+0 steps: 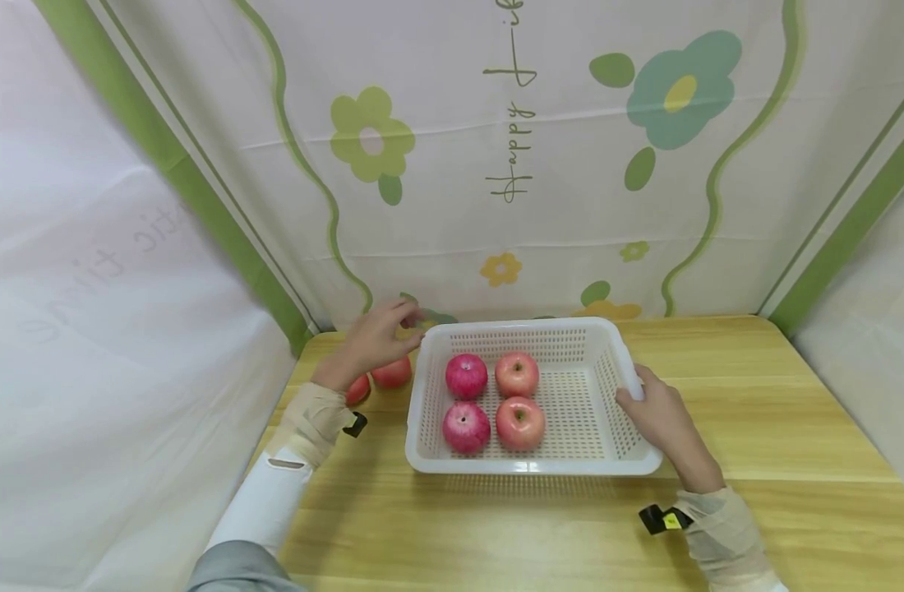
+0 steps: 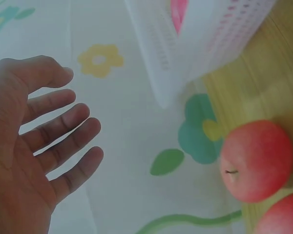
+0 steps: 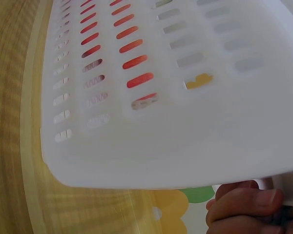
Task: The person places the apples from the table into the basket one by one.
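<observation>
Wooden table (image 1: 755,427) carries a white slotted basket (image 1: 578,337) holding four red apples (image 1: 466,376). Right hand (image 1: 662,415) grasps the basket's right rim. Left hand (image 1: 378,337) hangs empty, fingers relaxed, above two loose apples (image 1: 391,374) left of the basket.

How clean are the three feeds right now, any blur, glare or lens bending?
Head view: evenly lit, sharp, edges bowed by the wide lens, white perforated plastic basket casts a soft shadow on the wooden table. Left wrist view: left hand and red apple soft. Right wrist view: basket wall fills the frame, blurred; right hand cropped.
</observation>
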The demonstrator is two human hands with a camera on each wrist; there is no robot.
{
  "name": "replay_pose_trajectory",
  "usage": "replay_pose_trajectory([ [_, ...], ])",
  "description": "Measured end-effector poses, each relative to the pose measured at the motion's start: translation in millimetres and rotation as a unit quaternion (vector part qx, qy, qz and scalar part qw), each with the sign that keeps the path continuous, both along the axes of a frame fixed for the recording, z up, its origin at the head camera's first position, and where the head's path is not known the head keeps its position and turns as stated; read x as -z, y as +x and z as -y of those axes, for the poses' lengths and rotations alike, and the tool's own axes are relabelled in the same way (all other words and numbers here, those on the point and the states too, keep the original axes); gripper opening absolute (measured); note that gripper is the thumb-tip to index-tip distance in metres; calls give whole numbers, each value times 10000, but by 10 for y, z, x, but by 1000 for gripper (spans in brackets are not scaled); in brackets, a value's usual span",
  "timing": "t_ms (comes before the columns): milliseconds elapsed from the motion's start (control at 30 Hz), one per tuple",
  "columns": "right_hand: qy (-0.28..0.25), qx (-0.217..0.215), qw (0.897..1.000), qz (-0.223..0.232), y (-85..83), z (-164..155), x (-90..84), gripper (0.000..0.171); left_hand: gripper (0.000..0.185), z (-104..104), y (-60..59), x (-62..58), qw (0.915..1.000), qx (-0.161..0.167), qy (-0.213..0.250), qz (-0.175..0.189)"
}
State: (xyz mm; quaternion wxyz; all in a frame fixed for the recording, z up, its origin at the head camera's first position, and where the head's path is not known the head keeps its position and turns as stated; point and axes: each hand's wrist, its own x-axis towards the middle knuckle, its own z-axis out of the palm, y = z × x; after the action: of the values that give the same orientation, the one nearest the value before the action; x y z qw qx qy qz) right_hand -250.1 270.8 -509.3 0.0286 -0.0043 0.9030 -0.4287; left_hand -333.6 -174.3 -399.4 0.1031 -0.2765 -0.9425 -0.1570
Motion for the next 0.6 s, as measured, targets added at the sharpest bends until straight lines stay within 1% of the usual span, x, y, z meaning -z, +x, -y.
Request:
replay_pose_trajectory([
  [200,1,7,10000,34,8,5,-5,72,32,134,-35,63,9990,-328,6,310],
  [333,-10,20,9999,102,18,13,-22,72,34,213,-73,133,9976,-498,52,468],
  [600,-28,22,9999,143,32,16,-44,72,35,341,-135,292,9964,-645,179,516],
])
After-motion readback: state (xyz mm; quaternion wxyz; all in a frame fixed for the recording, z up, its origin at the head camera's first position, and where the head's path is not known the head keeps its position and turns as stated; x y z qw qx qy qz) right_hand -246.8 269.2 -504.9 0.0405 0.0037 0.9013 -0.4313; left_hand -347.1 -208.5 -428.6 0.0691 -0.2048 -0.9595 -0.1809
